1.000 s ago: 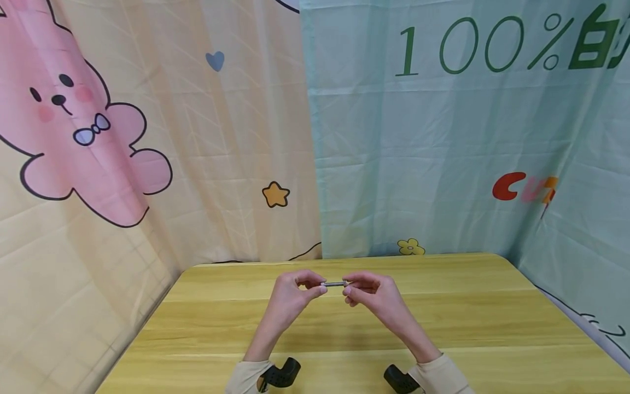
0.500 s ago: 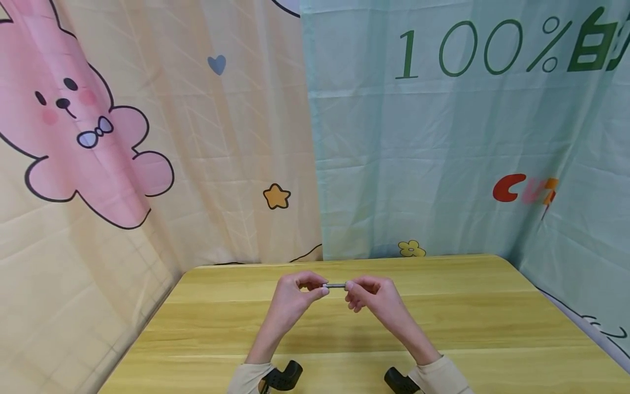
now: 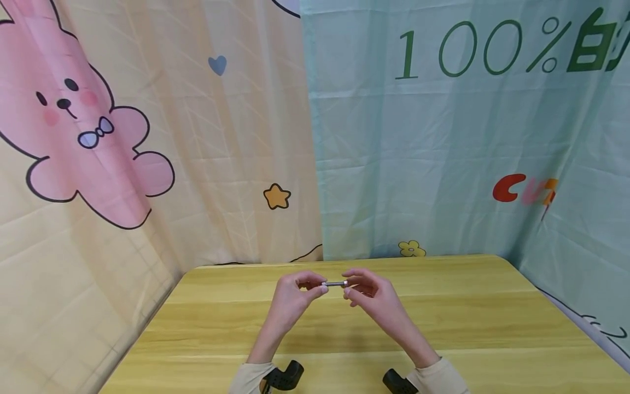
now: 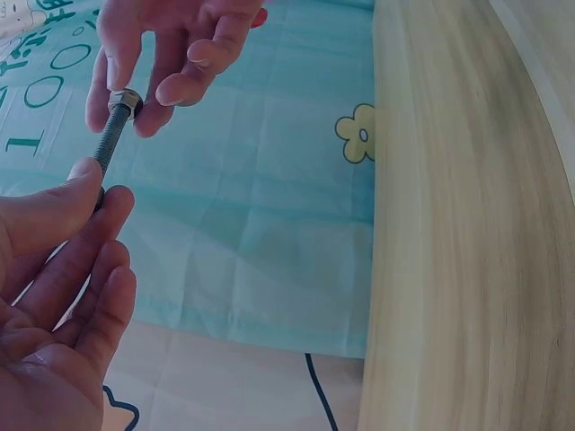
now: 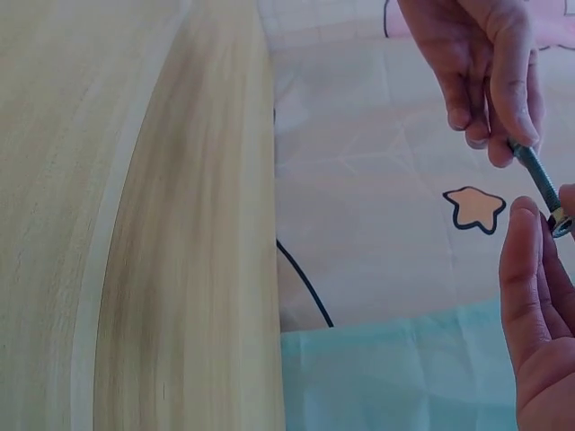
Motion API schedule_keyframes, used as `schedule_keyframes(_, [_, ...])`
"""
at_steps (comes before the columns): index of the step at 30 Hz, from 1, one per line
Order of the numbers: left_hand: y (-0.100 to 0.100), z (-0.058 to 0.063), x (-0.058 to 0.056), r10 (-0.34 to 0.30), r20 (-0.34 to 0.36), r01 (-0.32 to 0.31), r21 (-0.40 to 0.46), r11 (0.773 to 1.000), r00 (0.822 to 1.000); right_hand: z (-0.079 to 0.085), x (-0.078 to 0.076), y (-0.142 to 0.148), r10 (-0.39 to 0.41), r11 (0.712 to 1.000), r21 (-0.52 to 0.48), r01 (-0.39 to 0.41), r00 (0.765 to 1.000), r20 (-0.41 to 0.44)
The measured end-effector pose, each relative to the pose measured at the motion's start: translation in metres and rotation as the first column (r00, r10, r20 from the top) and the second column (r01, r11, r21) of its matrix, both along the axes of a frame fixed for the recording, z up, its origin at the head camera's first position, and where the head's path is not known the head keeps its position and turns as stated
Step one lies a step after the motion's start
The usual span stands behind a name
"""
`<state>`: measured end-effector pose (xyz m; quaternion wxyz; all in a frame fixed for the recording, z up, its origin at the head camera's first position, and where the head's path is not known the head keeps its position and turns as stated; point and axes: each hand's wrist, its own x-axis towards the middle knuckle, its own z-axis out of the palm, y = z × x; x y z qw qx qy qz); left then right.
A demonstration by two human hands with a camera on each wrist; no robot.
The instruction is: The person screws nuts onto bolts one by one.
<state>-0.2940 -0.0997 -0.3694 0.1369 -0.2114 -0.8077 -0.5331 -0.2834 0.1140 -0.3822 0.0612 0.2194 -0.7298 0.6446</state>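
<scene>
A grey threaded bolt (image 3: 334, 284) is held up over the table, lying nearly level in the head view. My left hand (image 3: 291, 298) pinches one end of it between thumb and fingers, which cover that end. On the other end sits a silvery hex nut (image 4: 125, 100); its ring shape also shows in the right wrist view. Around this nut my right hand (image 3: 375, 295) has its thumb and fingers spread, with a gap visible between them in the head view. Whether a fingertip still touches the nut is hard to tell.
A light wooden table (image 3: 197, 328) lies below both hands. Behind it hang a cream curtain (image 3: 236, 137) and a teal curtain (image 3: 418, 164) with printed figures. A black wrist mount (image 3: 285, 376) sits at the left cuff, and a similar black mount (image 3: 398, 381) at the right.
The right fingers and thumb, closed together over the nut half a second ago, have parted and uncovered it. My left hand keeps its pinch on the bolt almost in place.
</scene>
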Motion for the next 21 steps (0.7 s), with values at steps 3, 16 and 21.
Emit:
schedule_keyframes(3, [0.0,0.0008,-0.0005,-0.001,-0.006,0.001,0.009,1.0,1.0,0.0001,0.0,-0.0008,0.003,1.0,0.01,-0.003,1.0,-0.027])
schedule_keyframes(16, [-0.0002,0.0002,-0.0021,0.0,-0.014,0.0,0.0,1.0,1.0,0.0024,0.002,-0.0013,-0.005,1.0,0.007,0.005,1.0,-0.017])
schedule_keyframes(21, [-0.0006,-0.0006,-0.0009,-0.001,-0.015,0.001,-0.001,1.0,1.0,0.0012,0.003,-0.0021,-0.011,1.0,0.007,0.011,1.0,-0.018])
